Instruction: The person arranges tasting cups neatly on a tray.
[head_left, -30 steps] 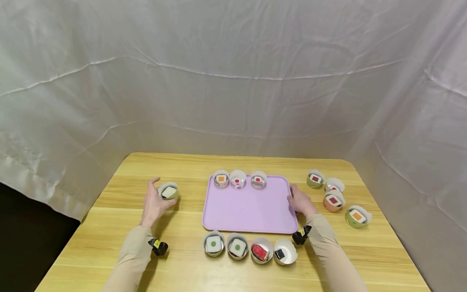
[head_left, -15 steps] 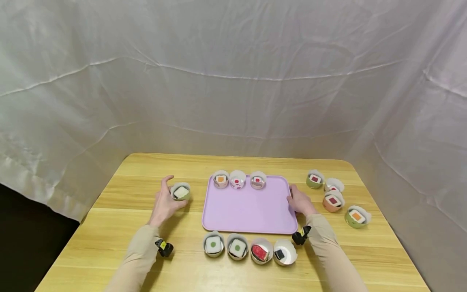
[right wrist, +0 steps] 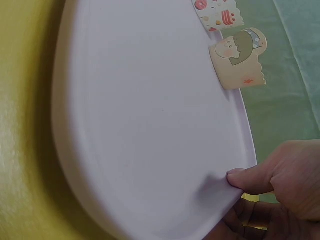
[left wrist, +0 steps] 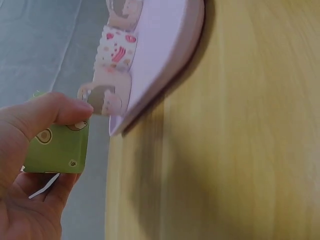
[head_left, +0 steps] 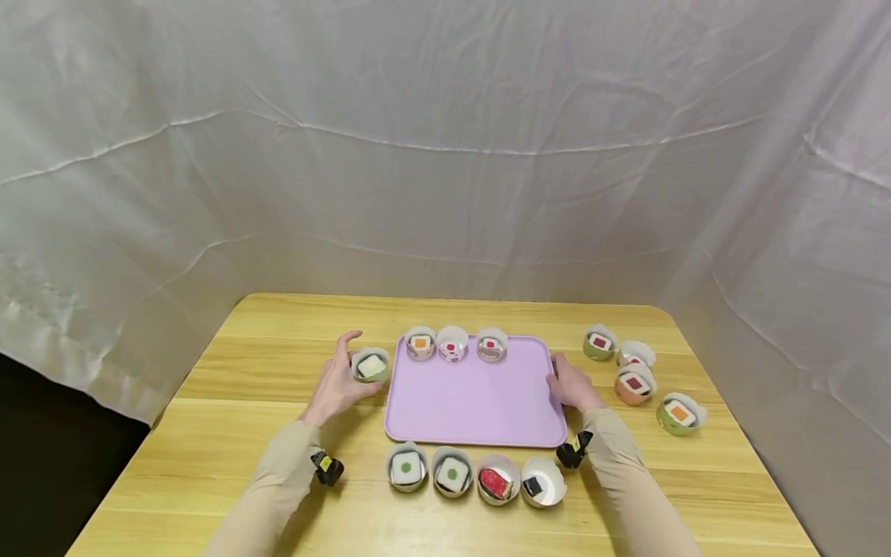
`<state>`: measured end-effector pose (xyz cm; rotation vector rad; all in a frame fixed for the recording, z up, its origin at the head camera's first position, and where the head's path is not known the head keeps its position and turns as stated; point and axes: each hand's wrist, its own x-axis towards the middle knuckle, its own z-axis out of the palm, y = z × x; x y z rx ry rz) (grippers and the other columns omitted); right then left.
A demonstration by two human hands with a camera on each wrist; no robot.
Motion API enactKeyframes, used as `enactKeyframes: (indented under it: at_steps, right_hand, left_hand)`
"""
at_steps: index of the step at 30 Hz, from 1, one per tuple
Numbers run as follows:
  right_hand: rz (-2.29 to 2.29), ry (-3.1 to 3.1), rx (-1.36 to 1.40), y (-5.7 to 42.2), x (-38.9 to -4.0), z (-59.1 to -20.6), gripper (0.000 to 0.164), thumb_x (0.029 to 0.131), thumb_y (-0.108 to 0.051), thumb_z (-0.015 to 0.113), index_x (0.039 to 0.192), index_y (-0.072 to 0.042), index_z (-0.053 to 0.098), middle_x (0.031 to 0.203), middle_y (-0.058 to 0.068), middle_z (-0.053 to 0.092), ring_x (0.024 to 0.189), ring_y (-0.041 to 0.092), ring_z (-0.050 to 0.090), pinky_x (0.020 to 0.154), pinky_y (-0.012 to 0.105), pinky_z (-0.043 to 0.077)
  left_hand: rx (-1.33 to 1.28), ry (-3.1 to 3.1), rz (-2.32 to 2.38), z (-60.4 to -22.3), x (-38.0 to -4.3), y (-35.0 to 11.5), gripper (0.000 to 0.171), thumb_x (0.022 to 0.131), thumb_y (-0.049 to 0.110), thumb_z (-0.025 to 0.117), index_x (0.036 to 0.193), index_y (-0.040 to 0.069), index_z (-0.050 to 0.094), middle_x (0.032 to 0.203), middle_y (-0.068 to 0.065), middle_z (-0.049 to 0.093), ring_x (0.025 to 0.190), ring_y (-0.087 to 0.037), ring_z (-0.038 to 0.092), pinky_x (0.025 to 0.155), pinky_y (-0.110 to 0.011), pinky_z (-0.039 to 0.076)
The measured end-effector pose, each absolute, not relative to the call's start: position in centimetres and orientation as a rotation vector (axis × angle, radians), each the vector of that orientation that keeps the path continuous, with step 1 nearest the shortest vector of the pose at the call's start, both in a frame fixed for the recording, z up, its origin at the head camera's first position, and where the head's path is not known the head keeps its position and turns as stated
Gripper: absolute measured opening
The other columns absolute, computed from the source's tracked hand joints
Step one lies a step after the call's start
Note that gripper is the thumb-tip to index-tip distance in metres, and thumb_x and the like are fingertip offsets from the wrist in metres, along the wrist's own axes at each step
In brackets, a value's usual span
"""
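My left hand point(head_left: 338, 391) holds a green paper baking cup point(head_left: 369, 367) between thumb and fingers, just left of the lilac tray point(head_left: 473, 406). A pale square piece sits inside the cup. In the left wrist view, avocado drawings show on the green cup point(left wrist: 57, 152), held off the wooden table. My right hand point(head_left: 573, 382) grips the tray's right edge; in the right wrist view its thumb point(right wrist: 250, 179) lies over the rim, other fingers beneath. Along the tray's far edge stand a cup with an orange-centred piece point(head_left: 421, 343), a white patterned cup point(head_left: 452, 345) and a pinkish cup point(head_left: 491, 346).
Several filled cups line up before the tray, among them one with a green-dotted white piece point(head_left: 407, 468) and one with a red piece point(head_left: 497, 483). More stand at the right, including an orange cup point(head_left: 634, 385) and a green cup point(head_left: 680, 415). Grey cloth point(head_left: 445, 193) hangs behind the table.
My left hand has carried the green cup rightward, from the table's left part to close beside the tray's left edge. The right hand and tray stay where they were.
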<state>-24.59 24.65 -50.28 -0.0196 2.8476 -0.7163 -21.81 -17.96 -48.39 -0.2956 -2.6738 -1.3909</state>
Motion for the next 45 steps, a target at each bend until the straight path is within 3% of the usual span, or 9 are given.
enactKeyframes:
  at_steps: [15,24,31,36,45]
  right_hand:
    - [-0.712,2.858,-0.019,24.5,-24.5,-50.2,0.043,0.101,-0.013,0.047,0.138,0.006,0.038,0.126,0.038,0.059,0.105,0.046,0.063,0.092,0.058,0.051]
    - [-0.702,2.854,-0.015,24.4,-24.5,-50.1,0.044,0.101,-0.013,0.047,0.139,0.007,0.037,0.131,0.038,0.056,0.109,0.047,0.062,0.095,0.06,0.05]
    - [-0.701,2.85,-0.005,24.4,-24.5,-50.0,0.044,0.102,-0.014,0.047,0.14,0.006,0.038,0.129,0.037,0.058,0.108,0.045,0.063,0.094,0.058,0.05]
    - [-0.708,2.835,0.009,24.3,-24.4,-50.0,0.044,0.102,-0.014,0.047,0.14,0.006,0.037,0.129,0.036,0.058,0.105,0.044,0.063,0.091,0.056,0.053]
    - [-0.74,2.807,0.026,24.2,-24.3,-49.9,0.044,0.103,-0.014,0.047,0.141,0.005,0.036,0.129,0.036,0.057,0.1,0.041,0.065,0.083,0.05,0.056]
  left_hand:
    - [-0.574,-2.728,-1.49,-47.1,-22.9,-14.4,0.097,0.069,-0.004,0.085,0.149,0.003,0.029,0.13,-0.031,0.062,0.118,-0.043,0.063,0.103,-0.056,0.051]
    - [-0.781,-2.75,-1.51,-47.2,-23.6,-12.3,0.095,0.07,-0.007,0.083,0.149,0.009,0.032,0.136,-0.025,0.059,0.123,-0.04,0.06,0.107,-0.059,0.047]
    - [-0.941,-2.78,-1.484,-46.9,-24.3,-10.2,0.094,0.07,-0.006,0.084,0.148,0.005,0.032,0.149,-0.027,0.044,0.136,-0.043,0.048,0.115,-0.063,0.037]
    - [-1.025,-2.816,-1.391,-47.0,-24.8,-9.0,0.094,0.073,0.001,0.085,0.15,0.004,0.031,0.142,-0.024,0.055,0.128,-0.04,0.056,0.112,-0.06,0.041]
    - [-1.191,-2.805,-1.356,-46.7,-25.9,-6.8,0.092,0.076,0.0,0.083,0.15,0.003,0.031,0.148,-0.026,0.047,0.132,-0.039,0.053,0.114,-0.056,0.042]
